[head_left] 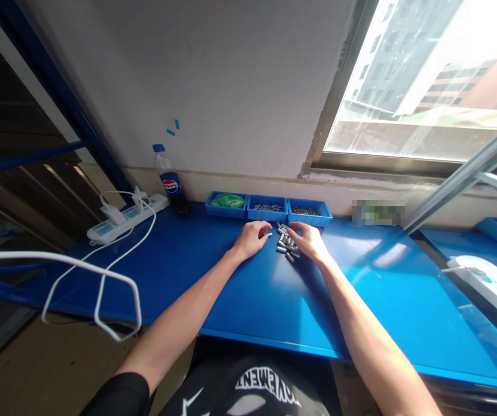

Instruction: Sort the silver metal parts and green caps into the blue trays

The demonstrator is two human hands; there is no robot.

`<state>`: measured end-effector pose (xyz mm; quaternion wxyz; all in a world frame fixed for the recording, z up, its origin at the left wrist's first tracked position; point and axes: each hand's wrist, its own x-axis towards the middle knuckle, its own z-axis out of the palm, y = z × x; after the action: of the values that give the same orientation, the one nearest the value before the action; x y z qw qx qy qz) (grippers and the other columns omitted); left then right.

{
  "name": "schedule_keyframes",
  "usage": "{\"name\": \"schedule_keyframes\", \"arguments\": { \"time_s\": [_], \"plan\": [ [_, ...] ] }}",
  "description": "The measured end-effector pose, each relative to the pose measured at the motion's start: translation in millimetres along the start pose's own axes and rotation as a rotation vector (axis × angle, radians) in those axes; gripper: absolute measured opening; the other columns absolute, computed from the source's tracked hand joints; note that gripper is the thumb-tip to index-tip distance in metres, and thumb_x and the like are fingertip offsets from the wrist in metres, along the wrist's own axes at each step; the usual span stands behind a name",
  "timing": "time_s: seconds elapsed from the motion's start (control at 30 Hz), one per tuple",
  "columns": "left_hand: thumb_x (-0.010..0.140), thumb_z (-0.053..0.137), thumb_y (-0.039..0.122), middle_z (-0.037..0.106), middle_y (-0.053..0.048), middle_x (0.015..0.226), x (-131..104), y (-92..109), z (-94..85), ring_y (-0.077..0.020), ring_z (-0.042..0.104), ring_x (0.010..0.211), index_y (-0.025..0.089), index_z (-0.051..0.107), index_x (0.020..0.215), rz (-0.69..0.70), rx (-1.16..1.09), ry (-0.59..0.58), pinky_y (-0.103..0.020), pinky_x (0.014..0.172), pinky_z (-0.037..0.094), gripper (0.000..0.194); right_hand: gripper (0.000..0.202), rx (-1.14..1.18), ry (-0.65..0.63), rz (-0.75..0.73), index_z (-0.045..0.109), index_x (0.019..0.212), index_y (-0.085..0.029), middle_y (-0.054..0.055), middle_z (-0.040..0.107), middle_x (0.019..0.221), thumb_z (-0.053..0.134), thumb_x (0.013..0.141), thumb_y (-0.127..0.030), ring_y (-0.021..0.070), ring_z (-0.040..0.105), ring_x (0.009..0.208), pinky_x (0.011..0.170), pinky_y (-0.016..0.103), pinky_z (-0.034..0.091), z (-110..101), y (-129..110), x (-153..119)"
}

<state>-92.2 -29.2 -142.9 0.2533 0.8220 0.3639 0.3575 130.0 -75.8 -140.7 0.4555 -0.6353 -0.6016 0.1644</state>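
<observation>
On the blue table lies a loose pile of small dark metal cylinders, several of them, scattered at different angles. Just left of the pile, my left hand is closed, and a single small metal cylinder pokes out at its fingertips. My right hand reaches in from the other side, fingers curled and drawn together at the pile's right edge. Its fingertips touch the pieces there; whether one is pinched between them is too small to make out.
Behind the hands, a bin with green packets, a bin of small cylinders and a bin of thin metal pins stand in a row. A cola bottle, power strip and looping white cable are at left.
</observation>
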Motion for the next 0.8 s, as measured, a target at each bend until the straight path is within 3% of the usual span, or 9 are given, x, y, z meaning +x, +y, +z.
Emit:
{"name": "schedule_keyframes", "arguments": {
  "time_s": [0.1,0.2,0.33,0.47,0.63,0.73,0.8],
  "plan": [
    [0.082,0.072,0.009,0.078,-0.006,0.097,2,1,0.3,-0.0178,0.074,0.087,0.016,0.075,0.108,-0.065,-0.152,0.09,-0.026,0.078,0.062,0.028,0.029,-0.053,-0.048,-0.067,0.079,0.108,-0.029,0.009,0.078,0.113,0.078,0.083,-0.043,0.031,0.073,0.105,0.097,0.043,0.054,9,1,-3],
    [0.08,0.074,0.008,0.078,-0.006,0.095,3,3,-0.9,-0.0171,0.075,0.088,0.016,0.075,0.107,-0.092,-0.239,0.153,-0.027,0.081,0.063,0.028,0.038,-0.263,-0.122,-0.12,0.074,0.126,-0.031,0.009,0.072,0.131,0.067,0.092,-0.048,0.0327,0.07,0.114,0.096,0.042,0.054,15,-2,-6],
    [0.081,0.076,0.013,0.079,-0.006,0.094,4,4,-0.2,-0.0179,0.075,0.087,0.017,0.076,0.103,-0.085,-0.285,0.181,-0.029,0.081,0.063,0.022,0.048,-0.569,-0.206,-0.133,0.064,0.142,-0.031,0.01,0.064,0.142,0.05,0.102,-0.053,0.0314,0.074,0.101,0.085,0.04,0.055,19,-14,-9],
    [0.081,0.078,0.018,0.079,-0.007,0.095,6,0,3.6,-0.0192,0.076,0.088,0.017,0.076,0.104,-0.073,-0.352,0.193,-0.031,0.081,0.064,0.023,0.049,-0.666,-0.256,-0.187,0.06,0.145,-0.031,0.009,0.062,0.143,0.042,0.105,-0.054,0.0273,0.075,0.093,0.076,0.036,0.055,19,-22,-10],
    [0.081,0.081,0.025,0.078,-0.009,0.093,11,-7,3.3,-0.0207,0.076,0.086,0.015,0.076,0.101,-0.145,-0.551,0.23,-0.036,0.085,0.064,0.024,0.042,-0.408,-0.29,-0.271,0.068,0.135,-0.032,0.005,0.069,0.134,0.042,0.107,-0.047,0.0258,0.072,0.106,0.083,0.034,0.055,17,-15,-6],
    [0.078,0.083,0.029,0.077,-0.008,0.09,12,-9,1.0,-0.0202,0.075,0.081,0.014,0.075,0.1,-0.22,-0.691,0.235,-0.037,0.082,0.065,0.028,0.042,-0.135,-0.224,-0.24,0.07,0.132,-0.026,0.006,0.076,0.122,0.048,0.103,-0.047,0.0219,0.071,0.084,0.076,0.034,0.054,16,-13,-4],
    [0.076,0.085,0.031,0.076,-0.007,0.088,11,-8,0.1,-0.0194,0.075,0.079,0.013,0.075,0.099,-0.251,-0.752,0.227,-0.037,0.082,0.065,0.031,0.045,-0.005,-0.178,-0.209,0.07,0.13,-0.023,0.007,0.078,0.112,0.059,0.096,-0.05,0.0174,0.062,0.065,0.066,0.033,0.052,14,-17,-5]
  ]
}}
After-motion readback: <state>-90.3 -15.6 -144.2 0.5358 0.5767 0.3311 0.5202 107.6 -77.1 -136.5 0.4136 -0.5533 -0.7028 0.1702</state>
